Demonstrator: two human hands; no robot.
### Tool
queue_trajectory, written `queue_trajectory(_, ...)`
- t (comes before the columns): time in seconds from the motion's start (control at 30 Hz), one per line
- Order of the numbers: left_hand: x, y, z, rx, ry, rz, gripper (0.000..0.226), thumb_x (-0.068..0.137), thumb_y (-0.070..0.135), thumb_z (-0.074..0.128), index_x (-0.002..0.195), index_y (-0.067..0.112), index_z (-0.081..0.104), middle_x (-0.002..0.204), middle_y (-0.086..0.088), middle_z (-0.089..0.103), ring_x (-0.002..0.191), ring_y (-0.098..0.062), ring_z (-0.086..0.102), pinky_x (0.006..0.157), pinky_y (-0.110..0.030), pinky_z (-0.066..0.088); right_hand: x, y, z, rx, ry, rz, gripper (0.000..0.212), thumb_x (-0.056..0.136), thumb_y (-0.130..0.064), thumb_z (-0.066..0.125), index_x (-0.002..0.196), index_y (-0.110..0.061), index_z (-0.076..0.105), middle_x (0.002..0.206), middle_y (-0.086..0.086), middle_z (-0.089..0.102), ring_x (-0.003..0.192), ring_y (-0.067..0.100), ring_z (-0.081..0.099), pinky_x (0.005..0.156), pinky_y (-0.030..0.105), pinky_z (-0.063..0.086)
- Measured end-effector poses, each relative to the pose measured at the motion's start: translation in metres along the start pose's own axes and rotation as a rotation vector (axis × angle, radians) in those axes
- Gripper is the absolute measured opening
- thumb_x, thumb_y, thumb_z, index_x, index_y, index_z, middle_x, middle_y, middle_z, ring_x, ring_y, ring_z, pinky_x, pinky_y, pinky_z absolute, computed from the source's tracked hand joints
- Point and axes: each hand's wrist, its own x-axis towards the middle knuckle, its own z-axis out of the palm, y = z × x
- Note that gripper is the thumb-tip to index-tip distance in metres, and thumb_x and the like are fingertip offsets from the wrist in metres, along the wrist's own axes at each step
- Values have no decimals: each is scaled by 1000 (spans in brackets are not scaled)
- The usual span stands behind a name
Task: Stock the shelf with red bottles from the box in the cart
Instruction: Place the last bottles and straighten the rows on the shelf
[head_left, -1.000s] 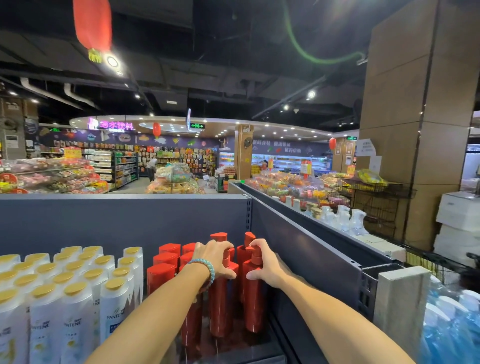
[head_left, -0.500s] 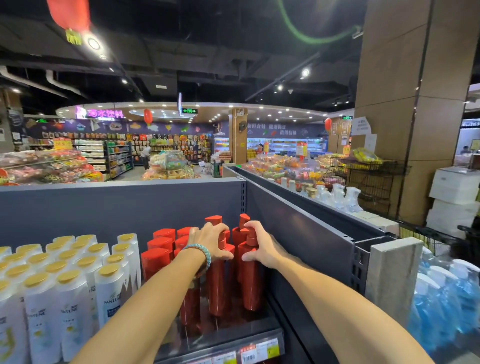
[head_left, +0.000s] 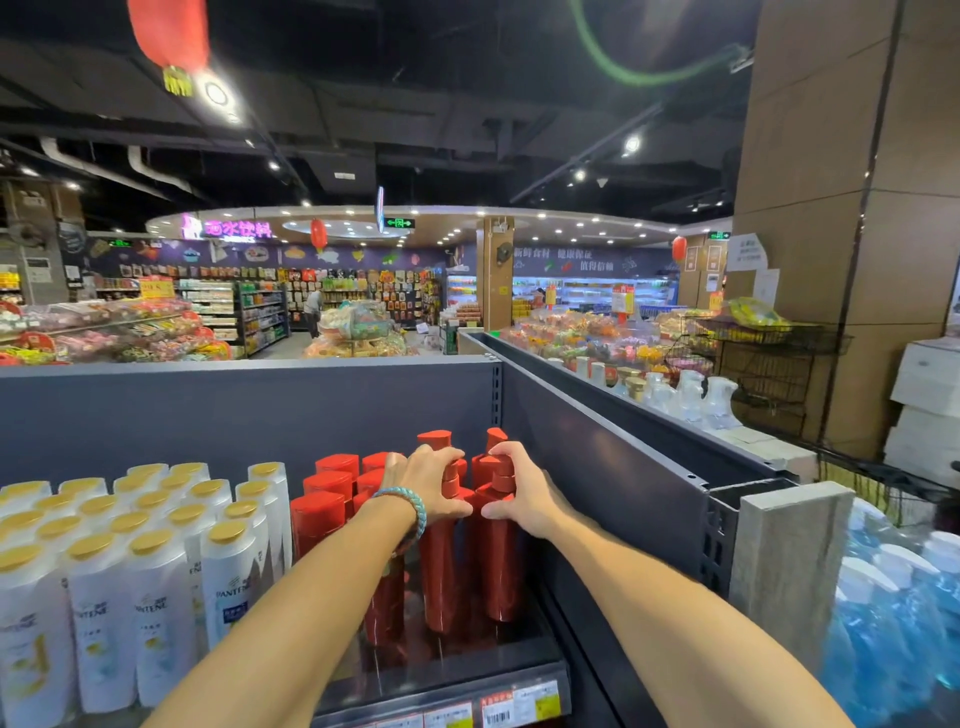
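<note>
Two red pump bottles stand side by side on the top shelf (head_left: 467, 660), near its right wall. My left hand (head_left: 431, 488) grips the neck of the left red pump bottle (head_left: 439, 577). My right hand (head_left: 517, 493) grips the neck of the right red pump bottle (head_left: 498, 566). Behind and to the left stand several more red bottles (head_left: 330, 493), some with flat caps. The box and the cart are out of view.
White Pantene bottles (head_left: 156, 561) with gold caps fill the shelf's left part. A grey divider wall (head_left: 613, 467) bounds the shelf on the right, with a concrete post (head_left: 784, 561) and blue pump bottles (head_left: 893, 618) beyond it. Price tags (head_left: 519, 701) line the shelf's front edge.
Both hands slid the two red pump bottles slightly back and stayed on their necks. The view dropped a little, showing the shelf's front edge.
</note>
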Motion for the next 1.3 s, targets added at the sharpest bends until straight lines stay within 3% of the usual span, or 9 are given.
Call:
queue_trajectory(0.23,-2,-1,1,21,-16,4,80,74,67,62,141,35,34,135,-2,49,124,-24,46,110,-43,26,5,2,-1,-44,-29,22,76,75,-12,86,132,-26,38,117,-5,56,106,19,58,100,37,49)
queue_trajectory(0.47,-4,-4,4,-59,2,7,88,70,77,55,145,39,28,142,-4,43,134,-22,39,114,-58,-5,1,2,-2,-58,-44,43,84,72,-14,88,136,-28,36,125,-2,58,114,23,61,98,35,48)
queue_trajectory(0.57,-6,-3,-8,-97,96,-11,83,73,79,48,144,40,31,142,-2,43,133,-21,40,115,-56,-5,7,11,0,-22,-73,11,105,59,-29,94,141,-45,29,137,0,56,122,23,58,107,47,46)
queue_trajectory(0.67,0,-7,-23,-130,164,-44,77,77,76,45,143,39,35,142,-3,44,132,-22,43,115,-55,-2,24,37,7,48,-61,-13,118,44,-55,87,142,-58,22,135,0,59,120,21,61,108,47,46)
queue_trajectory(0.73,6,-14,-31,-154,162,-69,74,78,75,45,143,39,35,145,-3,42,134,-23,39,114,-56,-2,7,10,-3,-5,5,-10,111,52,-61,83,145,-53,24,134,2,59,123,20,56,110,43,42)
queue_trajectory(0.87,31,-35,-40,-187,100,-92,70,81,74,43,142,40,35,148,0,40,141,-19,30,113,-59,-2,6,-24,-28,32,110,-28,75,88,-35,74,151,-26,35,141,9,49,132,20,47,99,24,33)
queue_trajectory(1.07,71,-44,-41,-132,-45,-47,69,85,65,49,146,41,27,154,-5,30,143,-21,25,113,-59,-2,67,-43,-45,-60,156,10,39,96,-35,63,133,-23,60,131,5,63,126,20,56,101,32,43)
queue_trajectory(1.2,93,-45,-27,-134,-129,-3,75,88,58,50,148,45,8,155,0,30,142,-22,29,113,-59,-1,104,-44,-42,-206,39,42,43,90,-33,72,130,-20,64,133,2,64,124,20,58,102,32,45)
queue_trajectory(1.3,100,-47,-13,-178,-141,-12,74,89,52,53,148,46,8,153,2,33,139,-22,33,114,-57,2,115,-37,-31,-287,-2,63,53,85,-34,77,134,-21,62,138,-1,61,130,18,54,109,35,42)
